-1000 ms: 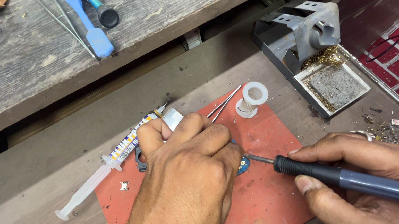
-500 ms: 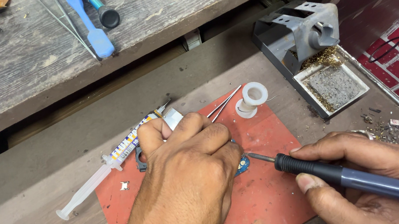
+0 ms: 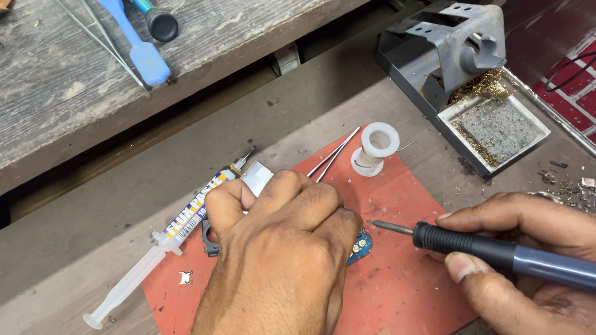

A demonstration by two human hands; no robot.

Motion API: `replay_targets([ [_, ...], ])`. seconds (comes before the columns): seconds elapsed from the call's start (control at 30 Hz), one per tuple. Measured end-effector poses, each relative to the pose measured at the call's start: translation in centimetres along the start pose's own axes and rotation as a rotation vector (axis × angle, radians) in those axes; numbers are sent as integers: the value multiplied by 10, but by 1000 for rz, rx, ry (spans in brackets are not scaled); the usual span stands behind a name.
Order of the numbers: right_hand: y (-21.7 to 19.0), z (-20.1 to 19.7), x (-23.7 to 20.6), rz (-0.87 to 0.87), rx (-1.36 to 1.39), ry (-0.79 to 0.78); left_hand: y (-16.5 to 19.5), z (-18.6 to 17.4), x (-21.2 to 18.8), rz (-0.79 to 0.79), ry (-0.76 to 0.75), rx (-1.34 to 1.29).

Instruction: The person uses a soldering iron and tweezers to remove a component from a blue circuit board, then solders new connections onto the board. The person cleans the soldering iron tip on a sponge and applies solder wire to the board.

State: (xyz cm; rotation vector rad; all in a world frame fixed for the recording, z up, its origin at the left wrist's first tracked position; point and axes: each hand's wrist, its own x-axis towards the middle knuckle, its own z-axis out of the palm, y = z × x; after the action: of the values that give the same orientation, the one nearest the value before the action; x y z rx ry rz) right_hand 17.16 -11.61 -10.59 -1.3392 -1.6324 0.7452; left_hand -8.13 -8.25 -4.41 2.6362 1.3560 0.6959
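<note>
My left hand (image 3: 280,263) presses down on a small blue circuit board (image 3: 360,245) that lies on a red work mat (image 3: 401,293); most of the board is hidden under the fingers. My right hand (image 3: 540,258) grips a dark soldering iron (image 3: 529,261) like a pen. Its metal tip points left and sits just right of the board's visible edge. A flux syringe (image 3: 168,236) lies on the mat's left edge, beside my left thumb.
A white solder spool (image 3: 375,147) and thin tweezers (image 3: 333,156) lie at the mat's far edge. A grey iron stand (image 3: 453,52) with a sponge tray (image 3: 499,130) and brass wool stands at right. A blue-handled tool (image 3: 132,39) and screwdriver (image 3: 148,10) rest on the wooden shelf (image 3: 34,111) behind.
The soldering iron's tip has drawn back slightly to the right, away from the board. My left hand stays in place.
</note>
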Motion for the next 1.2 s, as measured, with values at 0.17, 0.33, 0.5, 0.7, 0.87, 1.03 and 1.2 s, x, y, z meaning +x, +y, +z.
replay_targets([
  [0.17,1,0,1,-6,16,-9,-1,-2,0,8,9,0],
  [0.33,-3,1,3,-14,38,-8,-1,-10,1,40,33,5],
  [0.5,-9,3,4,48,127,-11,-2,-24,1,-46,91,11],
  [0.7,-10,5,5,76,150,-4,-3,-39,-3,-69,147,36],
  [0.87,-12,2,7,36,150,-23,-2,-31,-7,-99,60,-37],
  [1.03,-14,3,7,29,159,-13,1,-5,-9,-95,65,-83],
  [1.2,-13,3,8,51,167,-15,1,1,-6,-70,80,-95],
])
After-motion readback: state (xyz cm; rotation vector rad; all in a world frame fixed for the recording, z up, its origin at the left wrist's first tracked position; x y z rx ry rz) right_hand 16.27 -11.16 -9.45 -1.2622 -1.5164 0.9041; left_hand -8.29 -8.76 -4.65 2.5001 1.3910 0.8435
